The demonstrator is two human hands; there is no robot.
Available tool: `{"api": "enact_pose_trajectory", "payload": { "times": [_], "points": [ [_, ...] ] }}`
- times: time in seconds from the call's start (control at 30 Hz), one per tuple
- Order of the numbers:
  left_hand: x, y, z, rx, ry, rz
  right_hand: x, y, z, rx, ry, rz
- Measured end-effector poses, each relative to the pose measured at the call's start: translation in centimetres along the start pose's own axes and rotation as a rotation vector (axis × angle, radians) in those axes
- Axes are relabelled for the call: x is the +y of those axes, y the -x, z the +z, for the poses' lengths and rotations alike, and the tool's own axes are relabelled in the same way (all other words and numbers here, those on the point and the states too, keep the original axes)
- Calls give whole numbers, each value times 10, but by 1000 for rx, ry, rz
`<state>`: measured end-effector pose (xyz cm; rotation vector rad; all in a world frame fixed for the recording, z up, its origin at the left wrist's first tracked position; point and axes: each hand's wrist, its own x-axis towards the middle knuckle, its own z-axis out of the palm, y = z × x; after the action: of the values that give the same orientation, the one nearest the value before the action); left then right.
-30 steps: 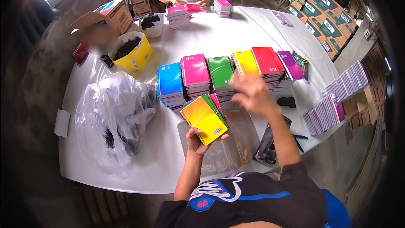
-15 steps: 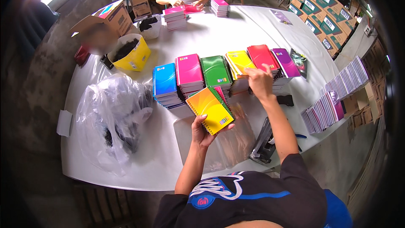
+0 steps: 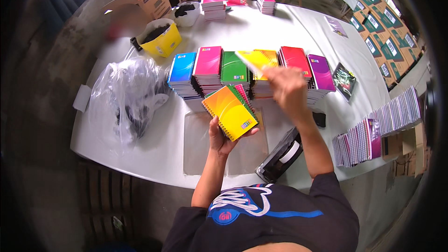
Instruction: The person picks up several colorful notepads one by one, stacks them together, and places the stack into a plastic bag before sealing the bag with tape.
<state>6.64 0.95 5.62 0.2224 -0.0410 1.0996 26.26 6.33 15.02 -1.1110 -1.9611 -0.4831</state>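
My left hand (image 3: 223, 143) is closed on a small fanned set of spiral notebooks, a yellow notebook (image 3: 230, 112) on top with green and pink ones peeking out behind. Over the yellow stack (image 3: 267, 58), my right hand (image 3: 290, 88) is slightly blurred, its fingers closed at the edge of a tilted yellow notebook (image 3: 248, 61) whose pale side shows. In the same row stand a blue stack (image 3: 182, 67), a pink stack (image 3: 208, 61) and a green stack (image 3: 234, 67) to the left. A red stack (image 3: 296, 59) and a purple stack (image 3: 321, 71) are on the right.
A clear plastic bag (image 3: 133, 98) and a yellow tub (image 3: 162, 40) lie left. Clear plastic sheets (image 3: 200, 144) and a black device (image 3: 281, 154) are near me. More notebooks (image 3: 354, 144) line the right edge. Across the table (image 3: 261, 28), a person handles pink notebooks (image 3: 213, 8).
My right hand has shifted slightly, and a yellow notebook now tilts up from its stack at the fingers. The left hand keeps its notebooks. The whole view has shifted.
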Motion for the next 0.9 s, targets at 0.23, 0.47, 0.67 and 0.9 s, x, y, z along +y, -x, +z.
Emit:
{"api": "enact_pose_trajectory", "payload": {
  "times": [0.23, 0.47, 0.67, 0.9],
  "points": [
    [0, 10, -17, 130, -53, 38, -19, 11, -26, -564, -406, -201],
    [0, 4, 5, 75, -162, -78, 93, 49, 19, -388, 237, 355],
    [-1, -9, 5, -5, -29, -78, 1, 16, -28, 25, 149, 11],
    [-2, -7, -31, 82, 46, -22, -48, 33, -29, -520, -379, -246]
  ]
}}
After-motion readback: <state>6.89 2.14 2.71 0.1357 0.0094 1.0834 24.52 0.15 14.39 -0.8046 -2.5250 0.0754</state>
